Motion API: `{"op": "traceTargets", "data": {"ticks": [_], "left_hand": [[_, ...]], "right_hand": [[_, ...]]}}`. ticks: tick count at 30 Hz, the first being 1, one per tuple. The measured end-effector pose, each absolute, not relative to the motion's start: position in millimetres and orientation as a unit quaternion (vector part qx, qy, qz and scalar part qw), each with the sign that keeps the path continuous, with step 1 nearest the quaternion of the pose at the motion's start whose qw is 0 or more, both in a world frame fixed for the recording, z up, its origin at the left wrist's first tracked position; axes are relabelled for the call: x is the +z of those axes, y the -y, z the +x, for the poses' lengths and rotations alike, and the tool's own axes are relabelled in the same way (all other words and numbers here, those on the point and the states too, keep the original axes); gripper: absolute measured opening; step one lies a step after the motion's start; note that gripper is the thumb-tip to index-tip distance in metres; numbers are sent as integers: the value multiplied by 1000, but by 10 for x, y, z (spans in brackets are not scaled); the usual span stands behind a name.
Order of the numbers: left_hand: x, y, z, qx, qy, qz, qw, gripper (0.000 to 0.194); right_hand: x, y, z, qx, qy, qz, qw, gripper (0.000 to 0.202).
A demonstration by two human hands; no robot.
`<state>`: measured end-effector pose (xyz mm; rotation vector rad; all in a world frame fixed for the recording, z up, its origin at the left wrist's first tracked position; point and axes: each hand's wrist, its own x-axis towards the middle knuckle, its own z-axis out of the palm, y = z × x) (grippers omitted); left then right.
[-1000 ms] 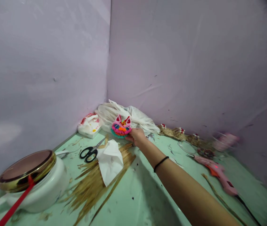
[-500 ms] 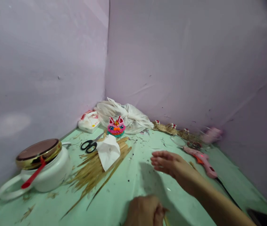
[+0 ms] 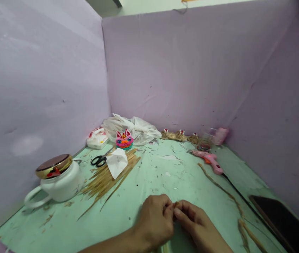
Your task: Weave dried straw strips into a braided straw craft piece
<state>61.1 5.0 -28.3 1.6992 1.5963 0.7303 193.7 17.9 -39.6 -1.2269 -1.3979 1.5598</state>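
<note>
My left hand (image 3: 154,219) is closed in a pinch at the near middle of the table. Against its fingertips, my right hand (image 3: 198,225) pinches too. Between them a small brown end of a dried straw strip (image 3: 176,205) shows; the fingers hide most of it. Below the hands a pale yellowish strip (image 3: 165,247) runs toward the near edge, and I cannot tell whether it is the same piece. To the right lies a long twisted straw strip (image 3: 224,189) on the green tabletop (image 3: 149,179).
A bundle of dried strips (image 3: 103,184) lies left, under a white tissue (image 3: 118,163) beside black scissors (image 3: 99,160). A lidded white mug (image 3: 62,186) stands far left. A pink glue gun (image 3: 210,161) and a dark phone-like slab (image 3: 281,219) are right. A crocheted animal head (image 3: 124,140) sits behind.
My right hand has come down and in from the right to meet the left hand, both pinching now. The view has shifted, bringing the twisted strip and dark slab into sight.
</note>
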Motion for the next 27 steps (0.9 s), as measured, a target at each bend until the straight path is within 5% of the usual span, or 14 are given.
{"op": "traceTargets", "data": {"ticks": [20, 27], "left_hand": [[-229, -581, 533, 249, -653, 581, 418, 18], [-136, -386, 550, 186, -608, 741, 218, 26]], "right_hand": [[-415, -533, 1850, 554, 483, -558, 385, 25], [-506, -504, 1855, 581, 428, -559, 408, 22]]}}
